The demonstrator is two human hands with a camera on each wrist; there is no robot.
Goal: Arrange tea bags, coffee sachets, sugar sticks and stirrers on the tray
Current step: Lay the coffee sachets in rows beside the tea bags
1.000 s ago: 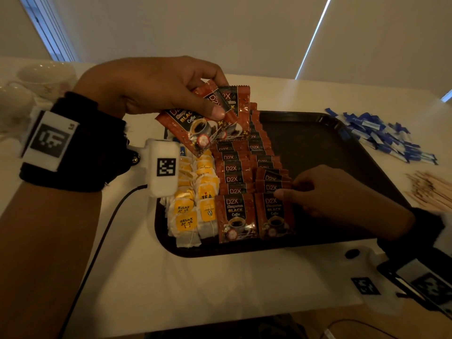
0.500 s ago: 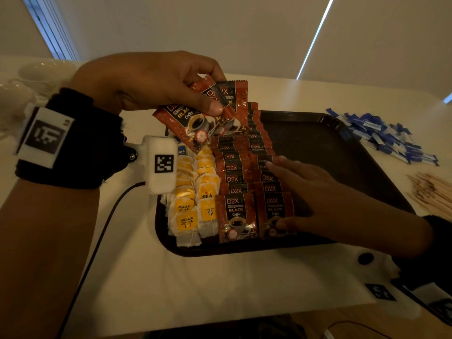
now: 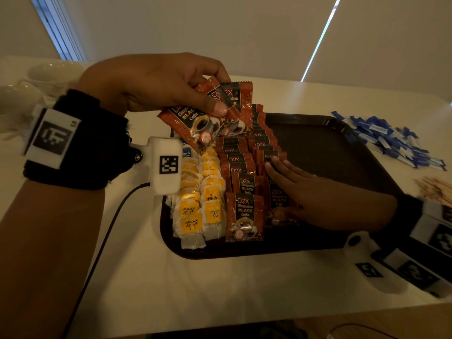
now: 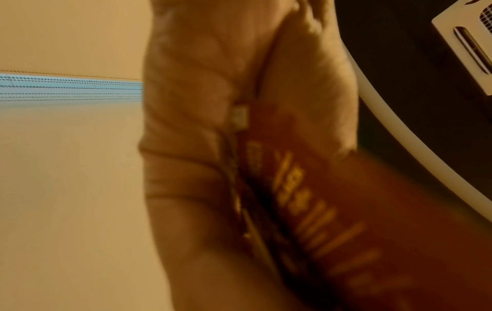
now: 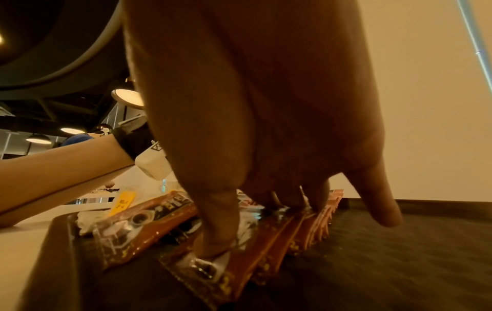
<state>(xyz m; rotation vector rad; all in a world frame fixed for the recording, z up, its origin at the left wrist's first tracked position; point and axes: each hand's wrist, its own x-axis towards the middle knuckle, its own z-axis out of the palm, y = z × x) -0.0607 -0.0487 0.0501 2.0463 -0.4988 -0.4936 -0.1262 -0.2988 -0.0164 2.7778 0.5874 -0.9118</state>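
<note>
Two rows of tea bags (image 3: 195,204) with yellow tags and two rows of red-and-black coffee sachets (image 3: 244,192) fill the left half of the dark tray (image 3: 330,148), which sits at the centre of the head view on a white desk (image 3: 171,289). The left hand (image 3: 151,84), in the upper left of the frame, hovers above the far end of the tray; its thumb and fingers pinch a fan of spare sachets (image 3: 215,113). The right hand (image 3: 318,199) reaches in from the right edge and lies flat on the right-hand sachet row, fingers straight and close together. Blue sugar sticks (image 3: 391,143) are heaped on the desk at the upper right, off the tray, with wooden stirrers (image 3: 435,189) just below them at the right edge. White cups (image 3: 31,81) stand at the far left.

From the left wrist view, blurred, the left hand (image 4: 226,105) fills the middle of the frame, its fingers folded onto a red sachet with yellow print (image 4: 306,200).

From the right wrist view, the right hand (image 5: 253,105) comes down from the top of the frame. Its fingers (image 5: 213,221) are slightly spread, the thumb and middle ones pressing on the sachet row (image 5: 266,242) at lower centre, the one furthest right held clear above the bare tray floor (image 5: 399,263). One yellow tea tag (image 5: 123,200) shows at left, under the other forearm.
</note>
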